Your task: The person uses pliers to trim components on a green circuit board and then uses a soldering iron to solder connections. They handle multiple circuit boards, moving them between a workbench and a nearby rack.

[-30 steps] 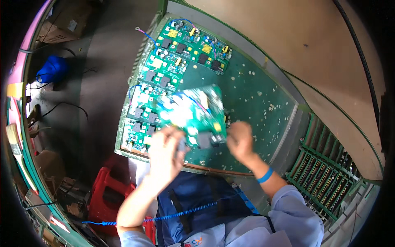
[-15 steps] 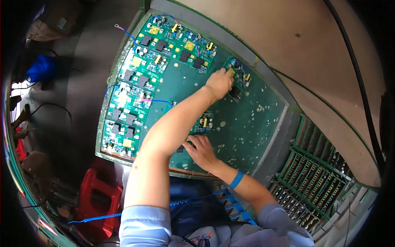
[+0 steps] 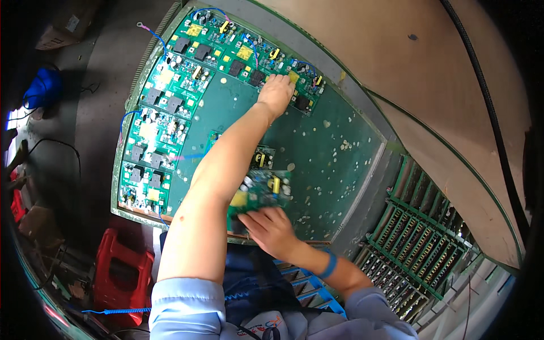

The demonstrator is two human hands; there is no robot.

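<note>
A dark green work mat [image 3: 334,164] carries rows of green circuit boards [image 3: 164,113] along its left and far edges. My left hand [image 3: 276,93] reaches across the mat to the far row. Its fingers close on the last circuit board [image 3: 300,85] at that row's right end. My right hand [image 3: 269,229], with a blue wristband, grips the near edge of another circuit board [image 3: 263,190] close to the mat's front edge. A further small board [image 3: 263,157] lies just beyond it, partly hidden by my left forearm.
A green slotted rack [image 3: 430,243] stands at the right of the mat, with a brown tabletop [image 3: 396,62] and a black cable [image 3: 490,119] beyond. A red stool [image 3: 122,272] and a blue object [image 3: 42,90] sit on the floor at the left.
My left arm has stretched out from the near edge to the far row with a board. My right hand stayed near the front and now holds another board.
</note>
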